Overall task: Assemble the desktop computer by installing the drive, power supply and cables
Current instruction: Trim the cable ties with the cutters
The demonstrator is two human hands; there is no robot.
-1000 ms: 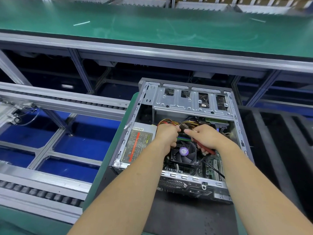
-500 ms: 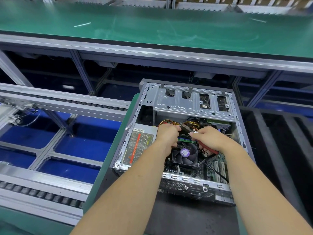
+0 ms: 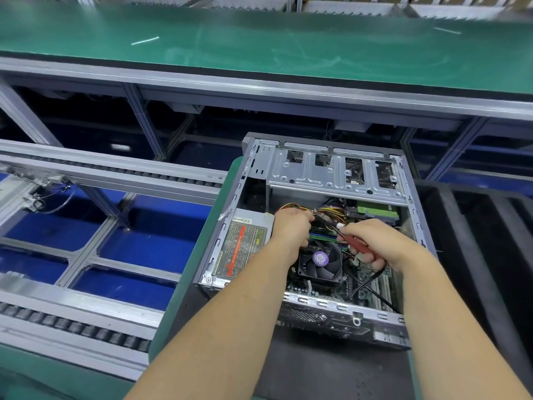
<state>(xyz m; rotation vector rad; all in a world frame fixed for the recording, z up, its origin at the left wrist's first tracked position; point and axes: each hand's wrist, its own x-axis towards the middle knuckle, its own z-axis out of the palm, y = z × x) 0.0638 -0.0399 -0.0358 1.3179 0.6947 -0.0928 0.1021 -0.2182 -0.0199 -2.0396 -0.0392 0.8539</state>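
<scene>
Two hands work inside one open computer case (image 3: 326, 180): the left hand (image 3: 290, 226) pinches the colored wires (image 3: 331, 210), the right hand (image 3: 375, 241) grips red-handled pliers (image 3: 356, 243). One power supply (image 3: 245, 243) and one fan (image 3: 320, 262) sit inside. It lies on a green table (image 3: 184, 272) beside roller tracks (image 3: 72, 327).

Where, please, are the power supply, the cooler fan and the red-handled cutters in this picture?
power supply (image 3: 245, 246): head view, on its labelled top face.
cooler fan (image 3: 320, 262): head view, on the purple hub sticker.
red-handled cutters (image 3: 356, 243): head view, on the red handle showing beside the right hand's fingers.
</scene>
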